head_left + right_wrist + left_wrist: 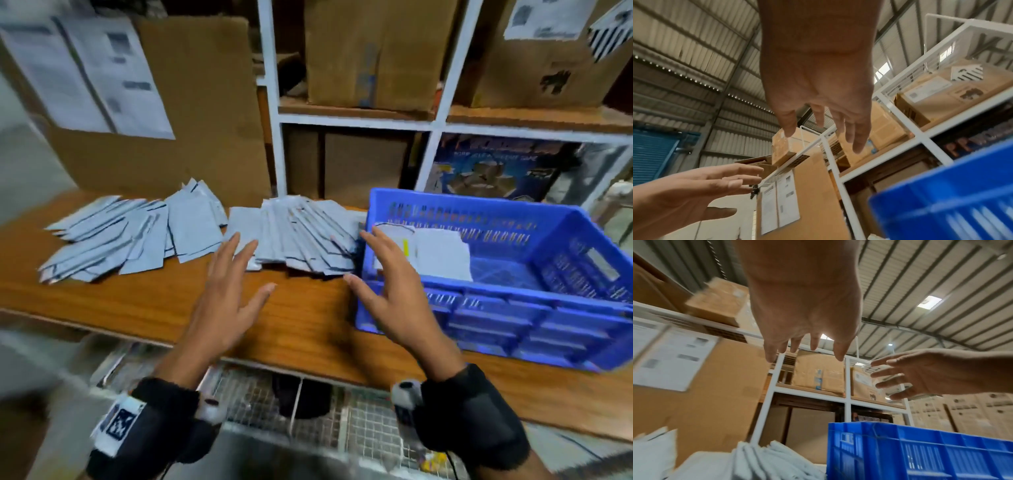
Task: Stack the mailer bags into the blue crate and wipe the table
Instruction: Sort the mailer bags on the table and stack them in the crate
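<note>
Indoors, warehouse: ribbed metal roof (920, 280) overhead, white shelving (274, 113) loaded with cardboard boxes (370, 54) right behind a wooden counter (301, 322). Brown wood grain, pale front edge; wire mesh (370, 428) below that edge. At the back left, a tall cardboard sheet (205, 102) with printed papers stuck on.

Blue crate (513, 329): slotted plastic walls, sits at the counter's right end, near wall close to the front edge. Holds a few stacked bags (442, 253) lying flat toward its left side, one with a yellow mark.

Loose mailer bags (191, 226): pale grey, thin, flat, dark seam lines on some. Lie fanned and overlapping along the counter's back edge in two heaps: left pile (113, 236) toward the left end, middle pile (301, 236) reaching the crate's left wall.

Left hand (226, 294): fingers straight and spread, grasps nothing, hovers over the counter with fingertips at the near left edge of the middle pile. Right hand (390, 284): likewise spread and empty, over the crate's near left corner, thumb toward the middle pile. Black wrist bands (161, 418) on both arms.
</note>
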